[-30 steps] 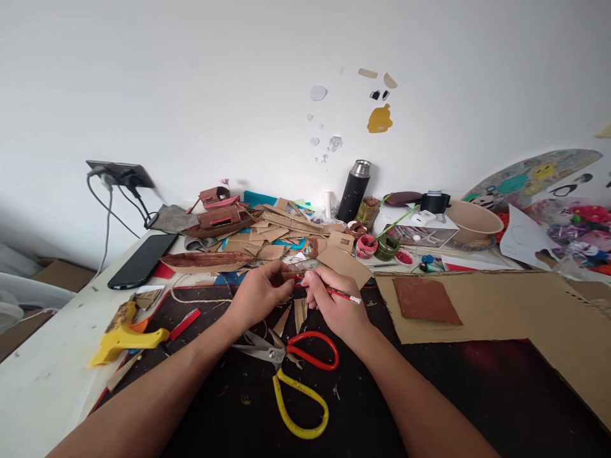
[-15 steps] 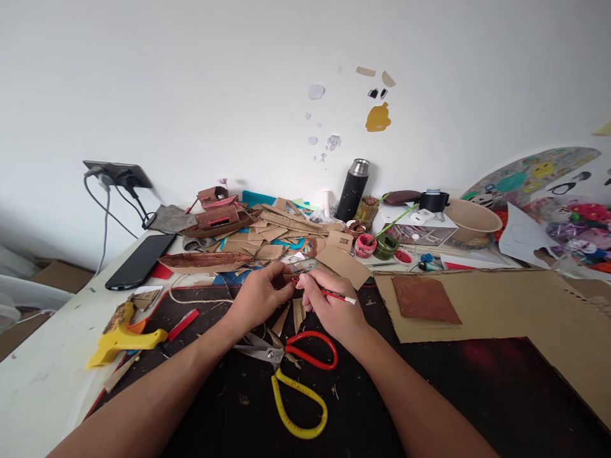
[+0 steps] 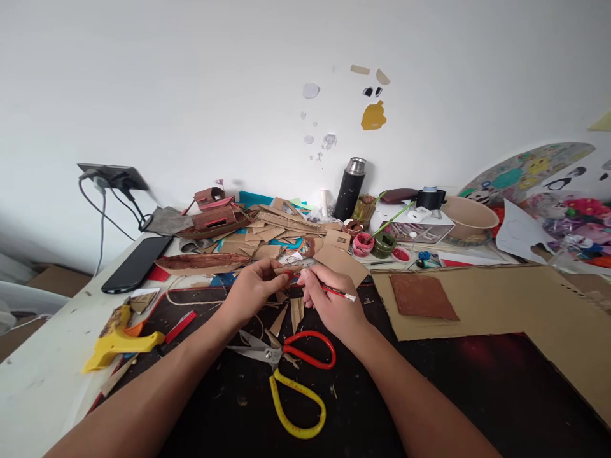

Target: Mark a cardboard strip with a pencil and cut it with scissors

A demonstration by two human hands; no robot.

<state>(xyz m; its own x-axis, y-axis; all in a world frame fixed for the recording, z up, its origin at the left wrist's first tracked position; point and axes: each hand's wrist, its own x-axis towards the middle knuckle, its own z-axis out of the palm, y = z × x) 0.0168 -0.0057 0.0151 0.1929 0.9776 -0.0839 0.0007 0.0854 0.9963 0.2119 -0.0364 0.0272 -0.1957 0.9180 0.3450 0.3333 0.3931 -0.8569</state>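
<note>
My left hand (image 3: 252,289) is closed in a pinch on a small brown cardboard piece (image 3: 281,272) held above the black mat (image 3: 363,394). My right hand (image 3: 329,302) is closed round a red pencil (image 3: 340,293), its tip at that piece. The two hands touch over the mat's far edge. Scissors (image 3: 286,362) with one red and one yellow handle lie just below them. Thin cardboard strips (image 3: 292,313) lie between the hands and the scissors.
A yellow glue gun (image 3: 119,340) and a black phone (image 3: 136,263) lie at left. A heap of cardboard scraps (image 3: 272,232), a black flask (image 3: 347,189) and paint pots (image 3: 372,243) stand behind. A large cardboard sheet (image 3: 515,305) with a brown square (image 3: 420,296) lies at right.
Both hands stay together on the small piece, with only slight finger shifts. The view has drifted a little, so everything sits slightly higher and left.
</note>
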